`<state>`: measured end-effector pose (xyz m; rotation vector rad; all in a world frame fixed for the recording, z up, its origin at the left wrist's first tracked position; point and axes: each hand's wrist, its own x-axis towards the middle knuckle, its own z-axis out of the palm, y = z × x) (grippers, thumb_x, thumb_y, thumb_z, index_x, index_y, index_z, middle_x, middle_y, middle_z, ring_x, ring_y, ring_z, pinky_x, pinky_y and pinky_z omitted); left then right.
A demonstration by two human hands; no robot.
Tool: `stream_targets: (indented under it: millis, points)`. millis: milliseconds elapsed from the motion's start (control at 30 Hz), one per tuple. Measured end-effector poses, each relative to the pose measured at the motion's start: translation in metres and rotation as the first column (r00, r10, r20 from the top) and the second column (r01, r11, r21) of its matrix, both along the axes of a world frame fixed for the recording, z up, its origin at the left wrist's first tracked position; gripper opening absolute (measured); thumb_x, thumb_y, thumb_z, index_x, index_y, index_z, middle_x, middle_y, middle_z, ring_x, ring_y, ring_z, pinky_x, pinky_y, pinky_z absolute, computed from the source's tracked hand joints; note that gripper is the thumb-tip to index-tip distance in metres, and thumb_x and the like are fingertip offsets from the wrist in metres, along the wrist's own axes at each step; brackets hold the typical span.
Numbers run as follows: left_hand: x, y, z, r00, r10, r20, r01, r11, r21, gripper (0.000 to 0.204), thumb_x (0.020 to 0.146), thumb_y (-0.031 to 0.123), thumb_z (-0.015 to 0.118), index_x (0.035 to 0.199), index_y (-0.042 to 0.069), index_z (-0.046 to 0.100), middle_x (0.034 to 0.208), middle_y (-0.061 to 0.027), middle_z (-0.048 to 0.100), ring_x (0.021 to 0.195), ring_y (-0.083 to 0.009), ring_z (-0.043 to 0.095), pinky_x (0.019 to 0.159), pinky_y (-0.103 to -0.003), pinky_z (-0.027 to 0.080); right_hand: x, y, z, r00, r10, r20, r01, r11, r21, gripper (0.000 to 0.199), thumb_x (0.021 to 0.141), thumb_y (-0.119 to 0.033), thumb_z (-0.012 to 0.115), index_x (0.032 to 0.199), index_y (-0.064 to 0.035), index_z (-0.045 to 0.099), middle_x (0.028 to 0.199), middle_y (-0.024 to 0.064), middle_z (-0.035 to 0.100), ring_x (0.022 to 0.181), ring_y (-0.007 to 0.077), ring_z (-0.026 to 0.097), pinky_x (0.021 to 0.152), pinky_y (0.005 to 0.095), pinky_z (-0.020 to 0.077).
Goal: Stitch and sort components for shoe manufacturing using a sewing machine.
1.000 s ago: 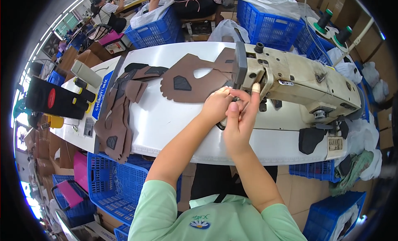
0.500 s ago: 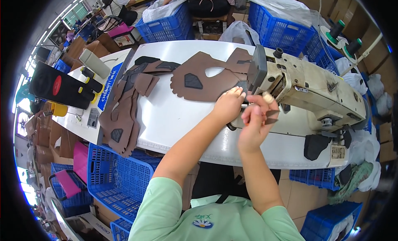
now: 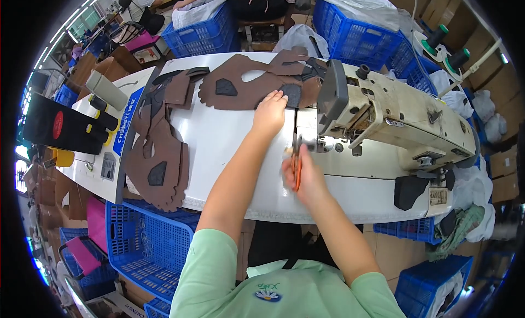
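Observation:
My left hand (image 3: 269, 117) grips the near edge of a brown panel (image 3: 249, 96) with dark patches, its fingertips on top beside a dark grey patch (image 3: 293, 95); the thumb is hidden. The panel lies flat left of the sewing machine head (image 3: 334, 96) and is joined at its right to more brown pieces (image 3: 290, 61). My right hand (image 3: 309, 181), somewhat blurred, is closed round orange-handled scissors (image 3: 296, 173) in front of the needle plate (image 3: 325, 144). The scissors' blades are smeared by motion.
More brown panels (image 3: 156, 159) lie stacked at the table's left, partly over its edge. A black piece (image 3: 410, 191) rests at the machine's near right. Blue baskets (image 3: 153, 247) stand below left and behind the white table (image 3: 219, 148). Green thread cones (image 3: 437, 36) stand at far right.
The brown panel has slid left and away from the machine with my left hand. My right hand has come down and left, away from the machine head, with the scissors in it.

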<state>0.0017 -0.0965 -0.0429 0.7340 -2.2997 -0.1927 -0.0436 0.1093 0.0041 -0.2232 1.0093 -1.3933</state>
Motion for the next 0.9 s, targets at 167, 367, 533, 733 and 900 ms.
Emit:
stream_targets:
  millis: [167, 367, 533, 733, 900]
  points:
    - [-0.001, 0.004, 0.005, 0.998, 0.012, -0.057, -0.005, 0.994, 0.113, 0.028, 0.087, 0.008, 0.052, 0.109, 0.001, 0.067, 0.121, -0.0183, 0.063, 0.121, -0.0323, 0.054, 0.101, -0.041, 0.044, -0.018, -0.065, -0.006, 0.870, -0.334, 0.364, 0.335, 0.940, 0.063, 0.035, 0.104, -0.037, 0.039, 0.101, -0.0033, 0.050, 0.085, 0.0086, 0.057, 0.061, 0.0130, 0.045, 0.049, 0.0258, 0.0372]
    - [0.010, 0.002, 0.008, 0.998, 0.008, -0.061, 0.003, 0.985, 0.175, 0.030, 0.086, 0.008, 0.053, 0.112, 0.004, 0.067, 0.123, -0.0151, 0.063, 0.124, -0.0297, 0.053, 0.103, -0.039, 0.042, -0.018, -0.085, -0.015, 0.801, -0.373, 0.468, 0.379, 0.921, 0.085, 0.034, 0.104, -0.035, 0.039, 0.101, -0.0029, 0.050, 0.085, 0.0072, 0.056, 0.061, 0.0126, 0.044, 0.049, 0.0245, 0.0371]
    - [0.010, 0.005, 0.012, 0.997, -0.010, -0.074, 0.024, 0.981, 0.191, 0.030, 0.086, 0.008, 0.054, 0.111, 0.004, 0.068, 0.123, -0.0149, 0.063, 0.124, -0.0290, 0.053, 0.103, -0.038, 0.043, -0.022, -0.091, -0.018, 0.794, -0.380, 0.475, 0.388, 0.918, 0.086, 0.031, 0.102, -0.035, 0.044, 0.099, -0.0047, 0.051, 0.084, 0.0059, 0.056, 0.058, 0.0108, 0.045, 0.047, 0.0234, 0.0367]
    - [0.000, 0.001, 0.006, 0.996, -0.047, -0.079, 0.055, 0.993, 0.100, 0.030, 0.082, 0.007, 0.057, 0.109, 0.004, 0.068, 0.118, -0.0142, 0.066, 0.120, -0.0297, 0.056, 0.102, -0.039, 0.043, -0.017, -0.074, -0.018, 0.826, -0.429, 0.365, 0.429, 0.899, 0.086, 0.029, 0.101, -0.032, 0.049, 0.086, -0.0073, 0.051, 0.071, 0.0018, 0.053, 0.050, 0.0090, 0.043, 0.040, 0.0240, 0.0334]
    - [0.017, -0.010, 0.000, 0.999, -0.019, -0.047, 0.028, 0.981, 0.192, 0.033, 0.081, 0.003, 0.056, 0.111, 0.007, 0.069, 0.121, -0.0141, 0.065, 0.120, -0.0289, 0.057, 0.105, -0.038, 0.042, -0.013, 0.065, 0.023, 0.926, -0.031, -0.376, -0.035, 0.985, -0.166, 0.020, 0.093, -0.024, 0.064, 0.095, -0.0046, 0.061, 0.083, 0.0018, 0.059, 0.064, 0.0088, 0.055, 0.055, 0.0227, 0.0448]
